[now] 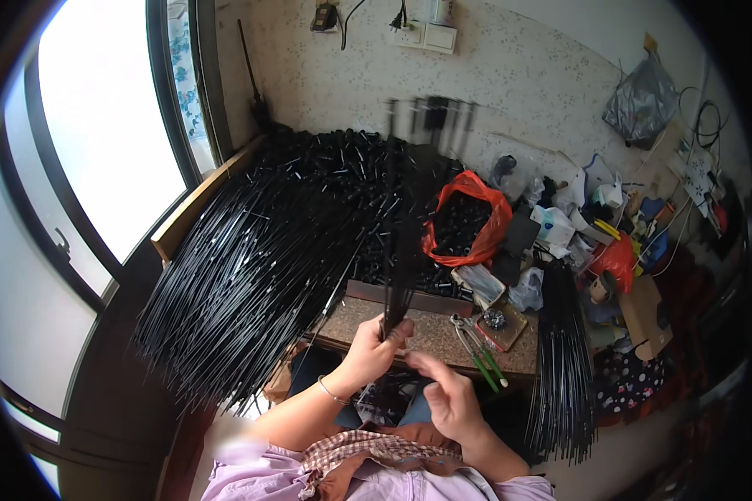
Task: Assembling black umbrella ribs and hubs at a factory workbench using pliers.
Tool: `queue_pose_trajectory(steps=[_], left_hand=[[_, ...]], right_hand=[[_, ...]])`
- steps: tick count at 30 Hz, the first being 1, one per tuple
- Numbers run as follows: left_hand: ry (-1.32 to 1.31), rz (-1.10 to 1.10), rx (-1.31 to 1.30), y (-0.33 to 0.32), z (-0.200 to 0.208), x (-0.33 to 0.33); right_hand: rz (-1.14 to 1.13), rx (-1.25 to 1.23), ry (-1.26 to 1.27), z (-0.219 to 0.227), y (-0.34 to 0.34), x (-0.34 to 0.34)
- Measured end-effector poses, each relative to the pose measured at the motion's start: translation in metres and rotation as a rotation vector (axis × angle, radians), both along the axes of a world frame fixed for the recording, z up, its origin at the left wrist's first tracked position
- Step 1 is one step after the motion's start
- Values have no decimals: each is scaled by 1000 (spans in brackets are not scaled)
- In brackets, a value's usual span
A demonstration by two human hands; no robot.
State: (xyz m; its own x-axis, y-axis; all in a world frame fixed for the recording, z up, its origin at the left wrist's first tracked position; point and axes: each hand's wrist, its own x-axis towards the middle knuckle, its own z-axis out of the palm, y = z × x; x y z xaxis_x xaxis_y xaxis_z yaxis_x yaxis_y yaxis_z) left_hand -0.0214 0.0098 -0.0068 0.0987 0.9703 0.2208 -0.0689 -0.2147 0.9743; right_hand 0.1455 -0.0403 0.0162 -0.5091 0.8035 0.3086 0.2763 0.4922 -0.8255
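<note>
My left hand (374, 351) is closed around a bundle of thin black rods (405, 234), held upright over the front of the worktop. The upper ends of the bundle carry dark end pieces and are smeared by motion. Just to the right and a little lower, my right hand (449, 402) has its index finger stretched toward the left hand, the other fingers partly curled. Nothing shows in it. A big heap of long black rods (217, 292) lies to the left, its ends overhanging the front edge. Small black parts (326, 163) are piled behind.
A red plastic bag (501, 217) holds more black parts. Green-handled pliers (480, 355) lie on the speckled worktop (443, 330), beside a shallow box (510, 334) with small metal bits. Another bundle of rods (564, 376) hangs over the right edge. Clutter and a cardboard box (646, 321) stand beyond.
</note>
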Motion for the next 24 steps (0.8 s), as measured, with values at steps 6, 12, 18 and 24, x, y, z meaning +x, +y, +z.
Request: queue_pose_trajectory(steps=[6,12,18,24], left_hand=[[-1106,183,6,25,-13,25],[-880,-470,-538,-28,-42,51],[81,-211,588,-12,44,6],[22,-201,259,36,64,2]], right_hand=[[-234,-953,1326,-70,67,-27],[-494,-283,1370,15,99,1],[-118,49,944,9,73,-1],[27,-309,590,-90,67,-21]])
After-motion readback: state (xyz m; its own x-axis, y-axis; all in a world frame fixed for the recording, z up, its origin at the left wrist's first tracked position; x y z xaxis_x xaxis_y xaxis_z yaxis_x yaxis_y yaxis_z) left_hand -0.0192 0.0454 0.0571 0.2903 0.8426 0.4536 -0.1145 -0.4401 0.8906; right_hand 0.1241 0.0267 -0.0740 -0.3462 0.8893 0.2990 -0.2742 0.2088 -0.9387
